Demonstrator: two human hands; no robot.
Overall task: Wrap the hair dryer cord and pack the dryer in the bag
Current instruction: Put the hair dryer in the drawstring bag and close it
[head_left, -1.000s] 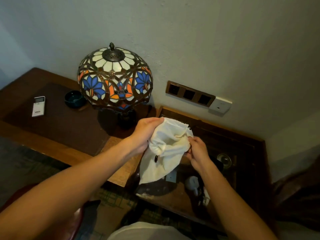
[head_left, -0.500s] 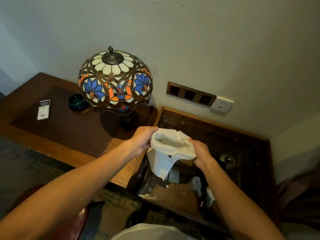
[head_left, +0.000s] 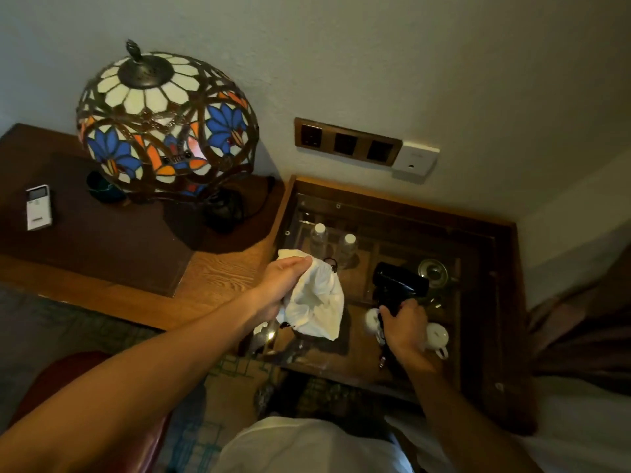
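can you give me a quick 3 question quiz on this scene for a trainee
1. Which hand holds the white cloth bag?
2. True or false: the black hair dryer is already inside the bag.
3. Multiple choice: what stands nearest to the stained-glass lamp on the wooden desk? A) a dark green bowl B) a white teapot C) a water bottle

Key:
1. The left hand; the right hand grips the dryer's handle.
2. False. The dryer is outside the bag, over the glass-topped table.
3. A, the dark green bowl beside the lamp's base.
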